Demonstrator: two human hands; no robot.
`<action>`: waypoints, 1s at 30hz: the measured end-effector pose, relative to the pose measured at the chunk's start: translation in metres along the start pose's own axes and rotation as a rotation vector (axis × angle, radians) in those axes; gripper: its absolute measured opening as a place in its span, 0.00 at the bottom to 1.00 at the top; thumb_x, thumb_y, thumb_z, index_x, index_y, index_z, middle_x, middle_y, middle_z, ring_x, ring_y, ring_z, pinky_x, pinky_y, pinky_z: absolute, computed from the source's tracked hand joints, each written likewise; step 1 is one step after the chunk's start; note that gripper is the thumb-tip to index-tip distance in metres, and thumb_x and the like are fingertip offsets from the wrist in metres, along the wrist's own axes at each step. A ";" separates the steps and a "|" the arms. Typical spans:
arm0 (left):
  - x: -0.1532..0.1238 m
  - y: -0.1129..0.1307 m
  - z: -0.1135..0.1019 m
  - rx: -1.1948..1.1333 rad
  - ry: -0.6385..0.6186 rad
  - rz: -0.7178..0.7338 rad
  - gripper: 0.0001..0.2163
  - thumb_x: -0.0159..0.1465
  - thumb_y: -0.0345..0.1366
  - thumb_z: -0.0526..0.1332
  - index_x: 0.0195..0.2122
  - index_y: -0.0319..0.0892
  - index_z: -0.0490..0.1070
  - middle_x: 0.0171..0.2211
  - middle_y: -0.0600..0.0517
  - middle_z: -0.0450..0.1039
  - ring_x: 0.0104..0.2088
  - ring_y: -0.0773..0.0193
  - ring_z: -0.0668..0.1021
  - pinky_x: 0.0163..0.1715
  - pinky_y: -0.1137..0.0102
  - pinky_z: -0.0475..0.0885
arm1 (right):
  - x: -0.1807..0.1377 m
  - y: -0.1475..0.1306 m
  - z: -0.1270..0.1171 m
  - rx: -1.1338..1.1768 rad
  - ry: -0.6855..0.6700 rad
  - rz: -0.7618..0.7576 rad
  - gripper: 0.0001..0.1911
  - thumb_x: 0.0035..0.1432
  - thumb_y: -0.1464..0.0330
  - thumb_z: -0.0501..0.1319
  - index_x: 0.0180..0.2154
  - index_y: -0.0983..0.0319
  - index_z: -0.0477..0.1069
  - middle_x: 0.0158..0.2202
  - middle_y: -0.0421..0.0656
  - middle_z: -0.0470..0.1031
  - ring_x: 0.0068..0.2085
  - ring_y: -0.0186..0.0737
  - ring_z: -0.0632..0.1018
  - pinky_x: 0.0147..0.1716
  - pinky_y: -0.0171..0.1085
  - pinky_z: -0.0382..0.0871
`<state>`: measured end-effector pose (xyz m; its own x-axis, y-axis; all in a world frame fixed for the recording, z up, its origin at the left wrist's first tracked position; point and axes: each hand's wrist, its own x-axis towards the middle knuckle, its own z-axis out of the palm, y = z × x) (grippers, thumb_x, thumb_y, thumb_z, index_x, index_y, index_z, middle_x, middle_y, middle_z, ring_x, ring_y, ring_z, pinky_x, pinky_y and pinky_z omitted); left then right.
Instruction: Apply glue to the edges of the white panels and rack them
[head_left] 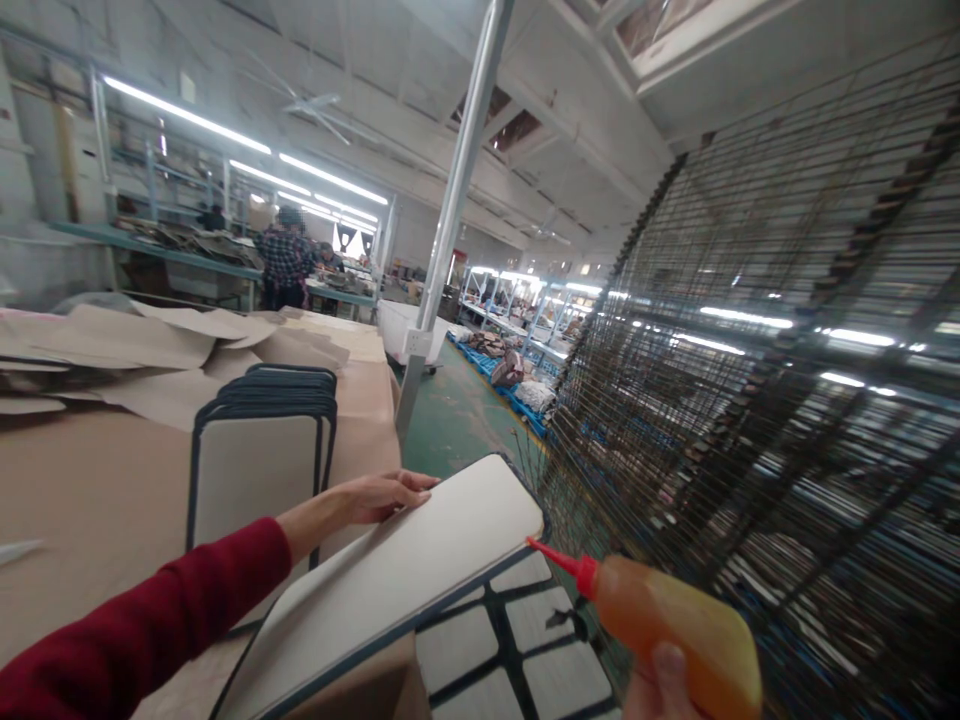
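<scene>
My left hand (386,497) grips the far edge of a pale rectangular panel (420,560) with rounded corners and a dark border, thumb on top and fingers underneath. The panel is tilted above the table's corner. In my right hand (660,685), at the lower right, is a glue bottle (675,625) with amber contents and a red pointed nozzle. Its tip is at the panel's right edge, near the corner; I cannot tell whether glue is coming out. A stack of similar dark-edged panels (259,470) stands to the left of the panel.
Loose beige sheets (150,345) lie on the brown-covered table (112,480). A metal post (457,190) rises at its far corner. Wire racks (750,350) fill the right side. Below the panel is a dark grid with pale squares (517,635). A person (285,255) stands farther back.
</scene>
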<state>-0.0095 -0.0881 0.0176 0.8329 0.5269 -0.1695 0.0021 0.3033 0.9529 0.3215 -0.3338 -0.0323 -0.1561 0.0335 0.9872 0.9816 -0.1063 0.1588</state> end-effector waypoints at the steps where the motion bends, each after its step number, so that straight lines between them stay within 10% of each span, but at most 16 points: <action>1: 0.000 -0.001 0.000 -0.008 0.006 0.000 0.30 0.44 0.40 0.74 0.49 0.40 0.74 0.37 0.48 0.80 0.34 0.63 0.79 0.34 0.75 0.70 | -0.002 0.000 0.001 0.026 -0.028 0.062 0.03 0.50 0.69 0.66 0.29 0.61 0.73 0.19 0.41 0.71 0.22 0.44 0.73 0.22 0.40 0.66; 9: -0.002 -0.007 0.001 -0.047 0.042 0.027 0.27 0.46 0.41 0.74 0.47 0.39 0.75 0.36 0.49 0.80 0.33 0.64 0.79 0.32 0.76 0.69 | 0.001 -0.014 0.005 0.018 -0.023 0.060 0.05 0.47 0.70 0.67 0.23 0.62 0.73 0.23 0.47 0.75 0.24 0.49 0.76 0.25 0.45 0.71; 19: -0.004 -0.009 0.003 -0.064 0.111 0.037 0.29 0.46 0.41 0.74 0.49 0.38 0.73 0.36 0.49 0.80 0.32 0.65 0.78 0.32 0.74 0.70 | 0.009 -0.047 0.013 0.287 -0.037 0.678 0.20 0.50 0.54 0.65 0.35 0.64 0.74 0.30 0.51 0.76 0.27 0.47 0.75 0.22 0.41 0.69; 30: -0.004 -0.005 0.009 -0.124 0.138 0.042 0.32 0.42 0.40 0.75 0.49 0.36 0.73 0.33 0.48 0.80 0.31 0.63 0.79 0.34 0.73 0.71 | 0.023 -0.079 0.020 0.385 0.079 0.723 0.15 0.52 0.58 0.64 0.39 0.61 0.73 0.28 0.48 0.75 0.28 0.52 0.76 0.22 0.47 0.71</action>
<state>-0.0079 -0.0988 0.0162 0.7467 0.6427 -0.1713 -0.1064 0.3696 0.9231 0.2423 -0.3045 -0.0227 0.5359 0.0161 0.8441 0.8096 0.2739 -0.5192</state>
